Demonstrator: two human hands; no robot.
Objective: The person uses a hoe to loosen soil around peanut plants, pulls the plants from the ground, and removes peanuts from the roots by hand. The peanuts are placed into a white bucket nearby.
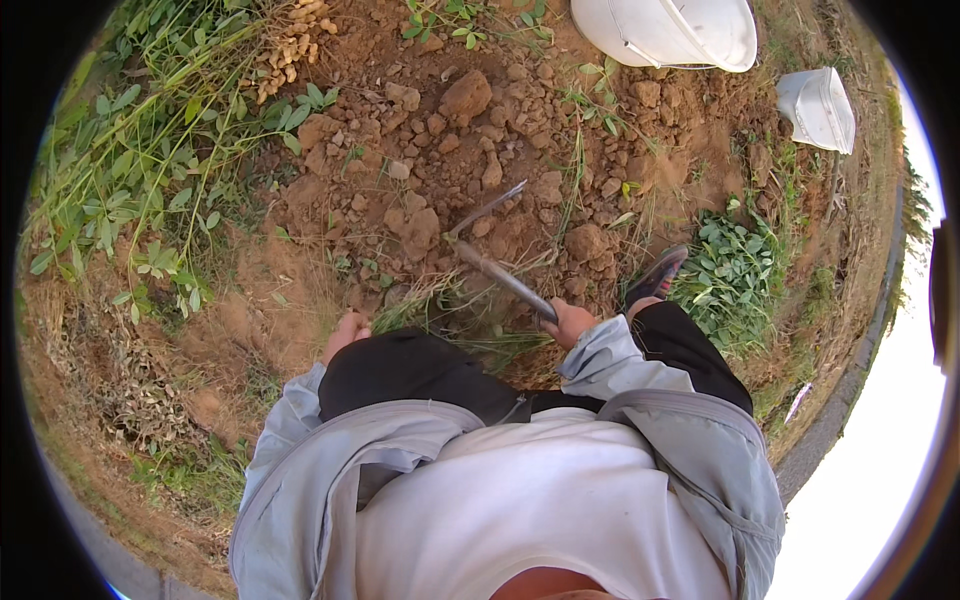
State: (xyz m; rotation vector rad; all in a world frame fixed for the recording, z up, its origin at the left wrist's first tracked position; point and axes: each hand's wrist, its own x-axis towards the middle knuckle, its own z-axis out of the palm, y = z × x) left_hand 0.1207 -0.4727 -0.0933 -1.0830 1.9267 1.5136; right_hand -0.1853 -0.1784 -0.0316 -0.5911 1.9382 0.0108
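My right hand [571, 324] grips the handle of what appears to be a sickle [506, 279]. Its thin blade [487, 211] angles off the far end, above broken reddish soil clods. Beside my left knee is my left hand [347, 334], partly hidden by the black trouser leg. Green grass stems [409, 309] lie right by its fingers; whether it holds them I cannot tell. More loose grass [510, 345] lies between my legs. A pulled peanut plant [180, 150] rests at the upper left, with a cluster of peanut pods [289, 52] on its roots.
A large white bucket [645, 34] stands at the top right. Farther right is a smaller white container [814, 109]. Leafy green plants [727, 277] lie beside my right shoe [660, 274]. Large clods [465, 97] cover the ground ahead. A paved edge [840, 405] runs along the right.
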